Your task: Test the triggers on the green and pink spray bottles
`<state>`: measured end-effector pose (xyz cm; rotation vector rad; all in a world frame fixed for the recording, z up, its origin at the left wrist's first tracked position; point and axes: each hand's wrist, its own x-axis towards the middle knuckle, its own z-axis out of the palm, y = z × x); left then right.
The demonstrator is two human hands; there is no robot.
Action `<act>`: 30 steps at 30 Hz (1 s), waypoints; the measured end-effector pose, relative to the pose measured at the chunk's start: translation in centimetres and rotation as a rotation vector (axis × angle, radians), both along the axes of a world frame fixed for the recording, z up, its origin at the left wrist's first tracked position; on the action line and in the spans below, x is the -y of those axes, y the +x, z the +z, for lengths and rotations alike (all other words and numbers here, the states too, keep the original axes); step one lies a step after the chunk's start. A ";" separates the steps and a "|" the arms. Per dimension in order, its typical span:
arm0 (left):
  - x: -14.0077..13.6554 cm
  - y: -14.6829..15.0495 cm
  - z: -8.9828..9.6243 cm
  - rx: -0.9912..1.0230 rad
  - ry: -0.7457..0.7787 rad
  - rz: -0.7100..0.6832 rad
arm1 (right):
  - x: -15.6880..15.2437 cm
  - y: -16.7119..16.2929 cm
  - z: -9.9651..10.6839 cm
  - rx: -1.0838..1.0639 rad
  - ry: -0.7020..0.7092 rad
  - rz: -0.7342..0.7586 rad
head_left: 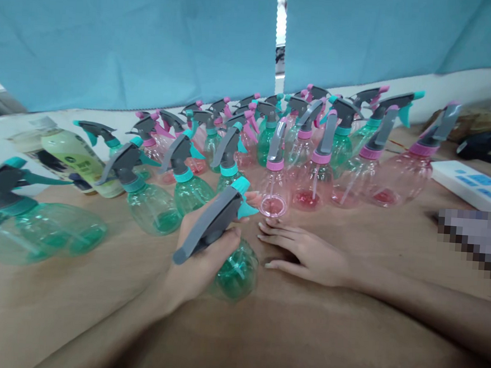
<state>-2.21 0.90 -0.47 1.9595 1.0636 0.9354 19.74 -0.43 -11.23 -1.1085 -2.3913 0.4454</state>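
My left hand (205, 248) is wrapped round the neck of a green spray bottle (238, 273) with a grey and teal trigger head. The bottle tilts, its trigger end pointing up and away to the right. Part of its neck is hidden by my fingers. To the right, my right hand (308, 253) lies low over the tabletop, palm down, fingers stretched toward the held bottle, with nothing in them. Just beyond those fingertips stands a pink spray bottle (274, 189). Beside my left hand, on its far side, is another green spray bottle (192, 194).
Several more green and pink spray bottles crowd the back of the brown table (294, 327). At the left lies a pale green labelled bottle (77, 155). A white and blue box-like object (472, 183) and a pixelated dark slab (477, 239) sit at the right. A blue sheet (154, 43) hangs behind.
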 end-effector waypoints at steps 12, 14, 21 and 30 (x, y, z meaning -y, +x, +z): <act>0.2 0.5 -0.1 0.030 -0.094 0.091 | 0.0 0.0 -0.1 0.013 0.039 -0.008; 0.2 0.5 -0.2 0.026 -0.086 0.099 | 0.0 0.0 -0.1 0.017 0.046 -0.008; 0.1 0.1 -0.8 0.013 -0.015 0.071 | -0.1 0.1 -0.2 0.026 0.092 -0.001; 1.5 -0.1 0.4 0.040 -0.030 -0.023 | -0.3 0.1 -0.4 0.020 0.083 0.032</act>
